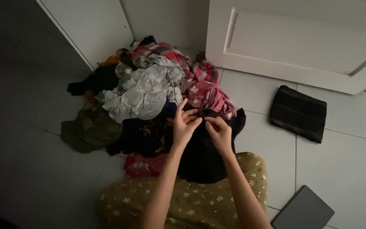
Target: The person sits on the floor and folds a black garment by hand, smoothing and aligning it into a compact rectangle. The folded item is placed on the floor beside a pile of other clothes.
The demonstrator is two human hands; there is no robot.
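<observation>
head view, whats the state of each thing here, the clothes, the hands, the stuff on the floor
left hand: pinching the black garment's edge
right hand: pinching the same edge
black garment: draped over the lap, unfolded
grey floral cloth: crumpled on top of the pile
red plaid cloth: bunched at the back of the pile
olive garment: crumpled on the floor
dark striped cloth: folded flat on the tiles
grey tablet: flat on the floor

We see soft matt cloth in the black garment point(202, 157) and crumpled grey floral fabric point(142, 91); the floor tiles point(352, 165) look smooth, faintly glossy.
</observation>
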